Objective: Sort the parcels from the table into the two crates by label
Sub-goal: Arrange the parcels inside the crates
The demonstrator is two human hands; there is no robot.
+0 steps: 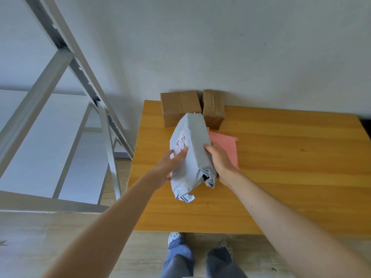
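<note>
A grey plastic-wrapped parcel point(192, 153) with a white printed label on its left face is lifted above the wooden table point(281, 167). My left hand point(170, 163) lies against its left side, fingers straight across the label. My right hand point(217, 159) grips its right side, thumb on top and fingers hidden behind. Two brown cardboard boxes point(179, 108) point(213, 108) stand at the table's far edge against the wall. A flat pink envelope point(226, 148) lies on the table, partly hidden by the parcel and my right hand. No crate is in view.
A grey metal shelving rack point(60, 109) with white shelves stands to the left of the table. A white wall runs behind the table. My legs and spotted shoes point(174, 237) show on the pale wood floor at the table's near edge.
</note>
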